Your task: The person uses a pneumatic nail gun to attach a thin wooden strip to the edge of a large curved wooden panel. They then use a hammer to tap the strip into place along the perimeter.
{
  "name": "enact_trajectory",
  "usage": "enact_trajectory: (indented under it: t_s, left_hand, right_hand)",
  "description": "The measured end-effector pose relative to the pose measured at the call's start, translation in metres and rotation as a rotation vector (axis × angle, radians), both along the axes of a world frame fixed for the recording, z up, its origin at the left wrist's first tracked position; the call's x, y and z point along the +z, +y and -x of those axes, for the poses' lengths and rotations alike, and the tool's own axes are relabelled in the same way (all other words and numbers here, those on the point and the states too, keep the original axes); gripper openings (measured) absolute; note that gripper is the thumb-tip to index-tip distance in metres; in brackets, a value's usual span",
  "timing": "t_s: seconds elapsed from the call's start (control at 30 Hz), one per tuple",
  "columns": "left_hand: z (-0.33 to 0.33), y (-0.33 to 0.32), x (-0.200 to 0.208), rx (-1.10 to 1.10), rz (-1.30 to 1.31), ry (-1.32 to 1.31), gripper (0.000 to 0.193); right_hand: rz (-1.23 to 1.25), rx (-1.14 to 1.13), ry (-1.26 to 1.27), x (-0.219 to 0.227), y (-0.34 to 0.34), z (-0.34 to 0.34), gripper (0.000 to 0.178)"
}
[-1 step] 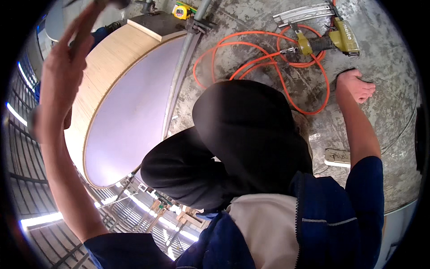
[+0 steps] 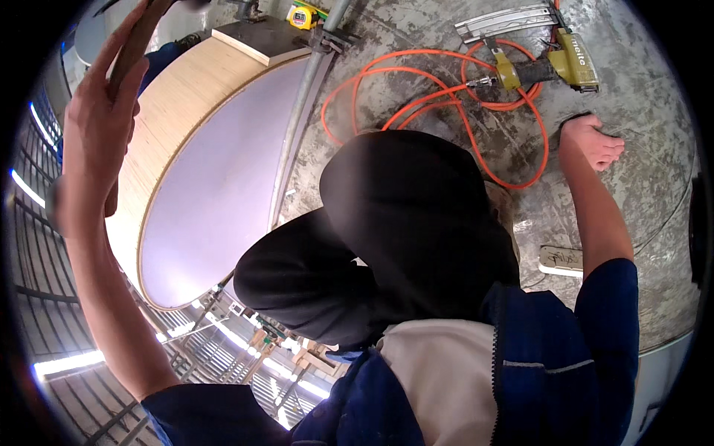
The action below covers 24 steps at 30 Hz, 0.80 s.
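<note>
My left hand (image 2: 95, 137) is raised at the far left, its fingers wrapped round the wooden handle of a hammer (image 2: 135, 48). The hammer's head is partly cut off by the top edge of the view. Behind that arm is a large curved panel (image 2: 216, 186) with a pale lilac face and a plywood border (image 2: 178, 108). My right hand (image 2: 593, 143) is closed low by the concrete floor on the right, its fingers curled in. What it holds, if anything, is hidden. Just beyond it lies a yellow-green nail gun (image 2: 573, 63).
An orange air hose (image 2: 462, 123) loops over the floor beyond my knees. A metal pipe (image 2: 294, 137) runs along the panel. A yellow tape measure (image 2: 302, 17) lies at the top, by a wooden strip (image 2: 239, 47). A flat white block (image 2: 559, 259) sits beside my right forearm.
My left hand and the hammer have shifted slightly to the left. My right hand looks almost unmoved.
</note>
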<state>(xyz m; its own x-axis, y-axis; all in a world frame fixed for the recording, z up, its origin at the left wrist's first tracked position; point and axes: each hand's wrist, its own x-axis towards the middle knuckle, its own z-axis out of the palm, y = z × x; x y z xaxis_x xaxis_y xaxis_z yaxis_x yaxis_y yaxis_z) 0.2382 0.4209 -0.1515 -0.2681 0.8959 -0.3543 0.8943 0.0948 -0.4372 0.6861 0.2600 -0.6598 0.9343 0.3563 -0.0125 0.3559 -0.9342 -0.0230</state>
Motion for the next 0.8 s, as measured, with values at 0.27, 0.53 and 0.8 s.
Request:
enact_trajectory:
  t_s: [0.27, 0.53, 0.8]
  left_hand:
    - [0.057, -0.014, 0.023, -0.253, 0.251, -0.043, 0.054]
    - [0.064, -0.06, 0.017, -0.142, 0.345, 0.074, 0.053]
    - [0.04, -0.075, 0.074, -0.183, 0.078, 0.062, 0.054]
  right_hand:
    - [-0.03, 0.005, 0.051, 0.005, 0.006, 0.016, 0.071]
    - [-0.034, 0.021, 0.081, 0.0, 0.004, 0.012, 0.071]
    - [-0.042, 0.072, 0.189, -0.009, 0.011, 0.036, 0.072]
